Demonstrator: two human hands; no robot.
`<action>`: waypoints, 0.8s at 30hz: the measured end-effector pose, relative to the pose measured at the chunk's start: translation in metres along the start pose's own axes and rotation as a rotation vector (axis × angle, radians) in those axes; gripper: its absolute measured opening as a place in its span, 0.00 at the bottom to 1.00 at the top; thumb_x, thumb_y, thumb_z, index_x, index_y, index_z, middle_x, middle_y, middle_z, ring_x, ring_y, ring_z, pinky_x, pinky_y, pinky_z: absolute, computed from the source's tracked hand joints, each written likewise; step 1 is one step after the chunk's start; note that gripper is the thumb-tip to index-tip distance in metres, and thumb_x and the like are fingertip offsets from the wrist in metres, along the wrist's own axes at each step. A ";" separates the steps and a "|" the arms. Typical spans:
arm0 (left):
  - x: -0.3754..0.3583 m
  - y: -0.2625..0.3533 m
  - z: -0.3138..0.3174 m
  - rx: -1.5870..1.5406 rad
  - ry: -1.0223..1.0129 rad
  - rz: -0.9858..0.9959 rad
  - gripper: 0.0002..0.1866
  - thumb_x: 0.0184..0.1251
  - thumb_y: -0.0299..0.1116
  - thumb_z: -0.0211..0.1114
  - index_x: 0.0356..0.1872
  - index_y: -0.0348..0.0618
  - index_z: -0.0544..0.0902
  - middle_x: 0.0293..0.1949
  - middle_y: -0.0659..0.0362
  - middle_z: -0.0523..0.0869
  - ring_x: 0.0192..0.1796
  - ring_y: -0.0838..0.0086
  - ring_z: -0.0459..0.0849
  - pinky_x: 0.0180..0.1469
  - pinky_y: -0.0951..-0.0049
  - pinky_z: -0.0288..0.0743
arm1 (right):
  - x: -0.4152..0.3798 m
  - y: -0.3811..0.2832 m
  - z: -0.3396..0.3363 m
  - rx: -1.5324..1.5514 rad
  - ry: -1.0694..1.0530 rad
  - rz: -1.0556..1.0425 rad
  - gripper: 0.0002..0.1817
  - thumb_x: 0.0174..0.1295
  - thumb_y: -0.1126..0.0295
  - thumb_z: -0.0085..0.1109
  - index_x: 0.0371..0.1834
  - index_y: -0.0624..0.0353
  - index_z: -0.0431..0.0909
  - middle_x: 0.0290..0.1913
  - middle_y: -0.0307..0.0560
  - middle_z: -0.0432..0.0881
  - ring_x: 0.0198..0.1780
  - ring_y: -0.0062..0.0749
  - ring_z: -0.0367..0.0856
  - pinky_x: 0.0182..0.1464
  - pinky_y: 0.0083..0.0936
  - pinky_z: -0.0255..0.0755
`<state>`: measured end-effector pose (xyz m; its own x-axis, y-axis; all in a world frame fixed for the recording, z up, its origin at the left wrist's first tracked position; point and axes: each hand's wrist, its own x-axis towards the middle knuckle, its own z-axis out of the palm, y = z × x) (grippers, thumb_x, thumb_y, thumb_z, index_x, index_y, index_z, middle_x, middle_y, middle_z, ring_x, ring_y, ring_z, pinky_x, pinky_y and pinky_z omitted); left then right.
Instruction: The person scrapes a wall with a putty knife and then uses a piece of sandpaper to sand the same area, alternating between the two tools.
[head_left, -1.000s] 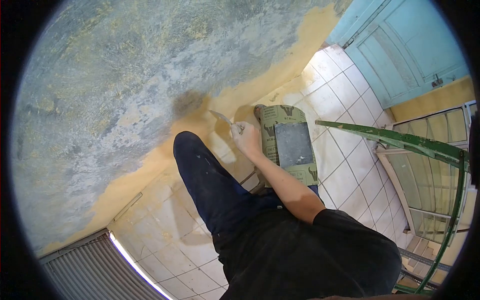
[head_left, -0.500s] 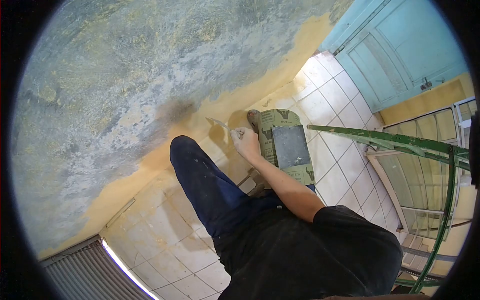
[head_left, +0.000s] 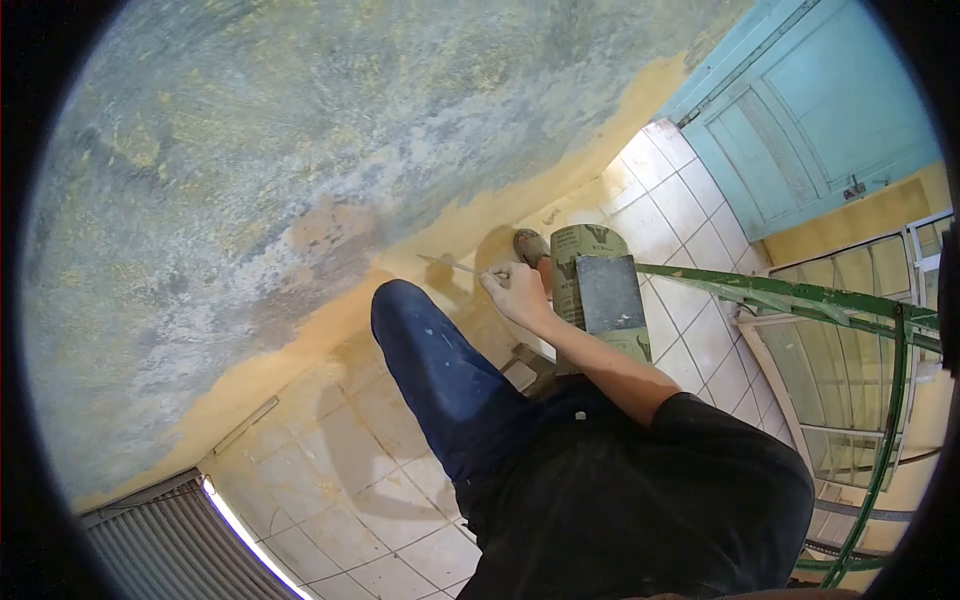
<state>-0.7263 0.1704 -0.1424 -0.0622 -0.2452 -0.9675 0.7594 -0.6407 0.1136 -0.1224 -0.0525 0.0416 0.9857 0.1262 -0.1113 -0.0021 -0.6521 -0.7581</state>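
Observation:
My right hand (head_left: 518, 297) is closed around a thin-bladed scraper (head_left: 447, 264), seen nearly edge-on. Its blade points left toward the wall, above my bent knee (head_left: 400, 300) in dark blue trousers. Just right of the hand, a green sheet of sandpaper (head_left: 600, 240) printed with bull heads lies draped over my other leg. On top of it rests a dark grey rectangular piece (head_left: 611, 293). The wall (head_left: 260, 180) has patchy grey and yellow paint, with a pinkish-brown bare area (head_left: 335, 225) to the left of the blade. My left hand is out of view.
Pale floor tiles (head_left: 390, 510) run below the wall. A green metal frame (head_left: 800, 295) reaches in from the right, near glazed panels (head_left: 845, 350). A blue door (head_left: 800, 110) stands at upper right, a ribbed grey shutter (head_left: 180, 540) at lower left.
The whole view has shifted, so my knee, hand and sandpaper appear farther right and slightly lower. The scraper's blade lies flatter in the picture. My right hand keeps its grip.

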 end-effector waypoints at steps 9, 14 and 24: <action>-0.006 0.021 -0.024 -0.142 -0.089 -0.010 0.19 0.68 0.43 0.60 0.47 0.36 0.86 0.45 0.42 0.89 0.44 0.55 0.90 0.42 0.55 0.83 | 0.004 -0.015 -0.025 0.109 -0.061 -0.038 0.18 0.61 0.58 0.63 0.39 0.65 0.87 0.32 0.63 0.87 0.37 0.51 0.88 0.44 0.39 0.79; 0.007 0.025 0.019 -0.254 -0.196 -0.028 0.19 0.68 0.43 0.60 0.47 0.37 0.86 0.44 0.42 0.89 0.44 0.56 0.90 0.42 0.55 0.83 | 0.032 -0.011 -0.045 -0.006 0.044 -0.197 0.15 0.61 0.61 0.62 0.39 0.63 0.86 0.30 0.64 0.85 0.34 0.51 0.87 0.40 0.40 0.79; 0.018 0.030 0.085 -0.499 -0.329 -0.079 0.19 0.69 0.43 0.59 0.47 0.37 0.86 0.44 0.43 0.89 0.43 0.58 0.90 0.42 0.56 0.83 | 0.061 -0.010 -0.070 -0.088 0.129 -0.262 0.15 0.63 0.62 0.62 0.43 0.63 0.87 0.19 0.59 0.81 0.23 0.45 0.84 0.34 0.35 0.78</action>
<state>-0.7598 0.0848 -0.1367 -0.2676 -0.4739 -0.8389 0.9515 -0.2672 -0.1525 -0.0508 -0.0904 0.0872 0.9639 0.2064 0.1680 0.2645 -0.6726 -0.6911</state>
